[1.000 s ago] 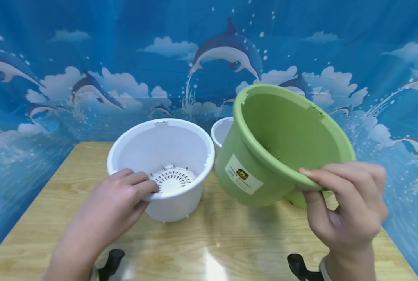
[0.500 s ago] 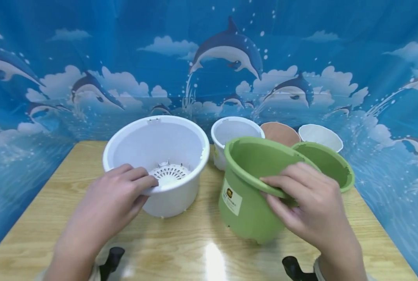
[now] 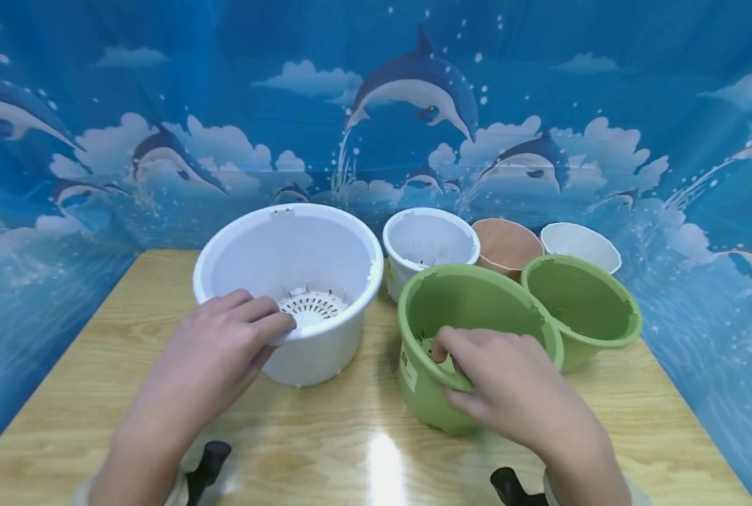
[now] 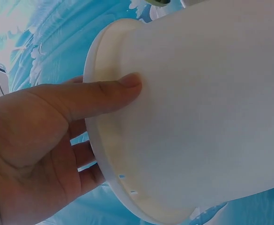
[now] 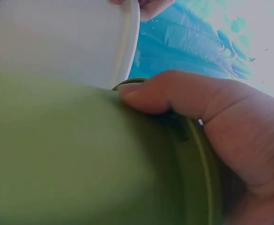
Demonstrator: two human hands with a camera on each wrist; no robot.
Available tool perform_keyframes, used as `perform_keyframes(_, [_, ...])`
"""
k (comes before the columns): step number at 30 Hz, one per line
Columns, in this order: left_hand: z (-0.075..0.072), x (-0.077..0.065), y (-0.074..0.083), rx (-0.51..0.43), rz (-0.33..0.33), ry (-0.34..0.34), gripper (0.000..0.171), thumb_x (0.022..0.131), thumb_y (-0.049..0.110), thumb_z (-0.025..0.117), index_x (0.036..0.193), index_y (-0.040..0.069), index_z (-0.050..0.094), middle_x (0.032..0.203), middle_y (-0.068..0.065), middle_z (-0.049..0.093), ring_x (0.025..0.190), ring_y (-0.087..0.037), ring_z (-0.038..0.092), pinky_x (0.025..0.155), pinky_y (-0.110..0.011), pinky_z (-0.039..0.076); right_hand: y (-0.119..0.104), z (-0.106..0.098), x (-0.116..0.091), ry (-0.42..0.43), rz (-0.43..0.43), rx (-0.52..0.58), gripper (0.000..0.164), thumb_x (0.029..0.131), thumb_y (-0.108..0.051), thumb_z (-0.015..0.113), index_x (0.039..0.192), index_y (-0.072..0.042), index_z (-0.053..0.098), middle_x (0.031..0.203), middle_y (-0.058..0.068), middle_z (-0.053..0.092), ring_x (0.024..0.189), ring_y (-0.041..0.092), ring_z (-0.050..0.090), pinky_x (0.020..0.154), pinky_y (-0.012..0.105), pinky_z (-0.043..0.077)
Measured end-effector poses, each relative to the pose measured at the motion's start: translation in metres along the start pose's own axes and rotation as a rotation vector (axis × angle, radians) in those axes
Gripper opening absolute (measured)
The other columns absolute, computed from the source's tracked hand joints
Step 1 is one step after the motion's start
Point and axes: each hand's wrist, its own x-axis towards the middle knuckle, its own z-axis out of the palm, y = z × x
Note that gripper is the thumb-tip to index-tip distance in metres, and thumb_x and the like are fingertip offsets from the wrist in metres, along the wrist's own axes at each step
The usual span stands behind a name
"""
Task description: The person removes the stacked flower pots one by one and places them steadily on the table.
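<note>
A large white plastic flowerpot (image 3: 325, 358) with a slotted bottom stands left of the middle. My left hand (image 3: 224, 351) grips its near rim, fingers inside and thumb (image 4: 113, 96) pressed flat along the outer wall. A large green flowerpot (image 3: 433, 404) with a white label is to the right of it. On the green pot's near rim my right hand (image 3: 509, 386) holds on, fingers curled over into the pot. In the right wrist view the thumb (image 5: 151, 91) lies against the green outer wall.
Behind stand a smaller white pot (image 3: 401, 267), a terracotta-coloured pot (image 3: 505, 246) and another white one (image 3: 581, 246). A smaller green pot (image 3: 581, 344) sits right beside the large green one. Everything is on a wooden table (image 3: 325, 450) before a blue dolphin curtain (image 3: 275, 105).
My right hand has brought the large green pot down and left from a raised tilt, uncovering the pots behind it. The left hand has kept its grip on the white pot.
</note>
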Motion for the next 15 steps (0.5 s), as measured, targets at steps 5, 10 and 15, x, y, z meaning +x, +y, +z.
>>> perform_keyframes(5, [0.005,0.003,0.002,-0.002,0.05,0.033,0.03,0.074,0.007,0.087,0.097,0.021,0.076,0.096,0.003,0.071,0.086,-0.018,0.061,0.075,-0.037,0.057,0.0,0.004,0.002,-0.129,0.055,0.003,0.035,0.079,-0.022,0.08,0.095,-0.032,0.051,0.068,-0.02,0.042,0.056,0.004,0.039,0.047,0.023,0.032])
perform_keyframes(10, [0.012,0.007,0.008,-0.001,0.091,0.052,0.033,0.074,0.004,0.086,0.102,0.019,0.076,0.099,0.002,0.072,0.089,-0.019,0.062,0.079,-0.037,0.056,0.005,0.007,0.002,-0.136,0.089,0.013,0.039,0.078,-0.02,0.084,0.096,-0.029,0.05,0.07,-0.017,0.046,0.057,0.006,0.041,0.048,0.024,0.035])
perform_keyframes(15, [0.018,0.009,0.011,-0.014,0.097,0.063,0.038,0.074,0.0,0.085,0.106,0.018,0.076,0.102,0.001,0.073,0.094,-0.02,0.061,0.081,-0.038,0.055,0.007,0.006,0.001,-0.156,0.1,0.05,0.041,0.077,-0.027,0.086,0.097,-0.029,0.05,0.074,-0.017,0.048,0.062,0.005,0.043,0.053,0.025,0.037])
